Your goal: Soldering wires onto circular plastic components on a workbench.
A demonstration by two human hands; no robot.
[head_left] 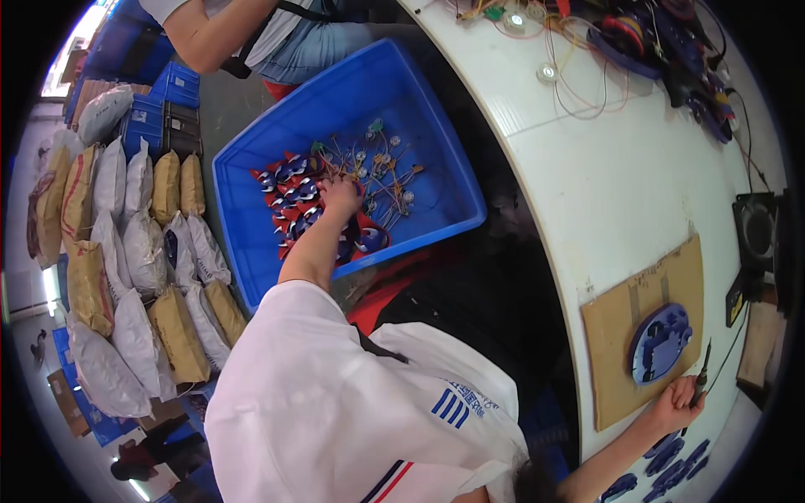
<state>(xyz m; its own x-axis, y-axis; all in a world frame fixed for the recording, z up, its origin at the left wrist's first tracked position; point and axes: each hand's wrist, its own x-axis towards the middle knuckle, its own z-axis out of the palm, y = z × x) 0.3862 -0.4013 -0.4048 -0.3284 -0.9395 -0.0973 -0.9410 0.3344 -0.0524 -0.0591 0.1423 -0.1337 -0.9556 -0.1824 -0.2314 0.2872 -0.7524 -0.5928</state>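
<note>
My left hand (340, 194) reaches down into a large blue plastic bin (428, 126), its fingers slightly apart on a pile of red, blue and white plastic parts (293, 197). Just beside it lies a tangle of thin wires with small round discs (390, 168). At the table's right side my right hand (677, 407) is closed around a slim soldering iron (702, 377), its thin end pointing away from me. Near that hand, a round dark blue plastic housing (662, 344) rests on a brown cardboard sheet (608, 352). The left fingertips are partly hidden among the parts.
A white table (604, 193) curves along the right, with wires and dark blue assemblies (662, 42) at its far end. Several blue parts (667, 469) lie near my right forearm. Filled sacks (126, 260) stand at left. Another person's arm (218, 38) shows beyond the bin.
</note>
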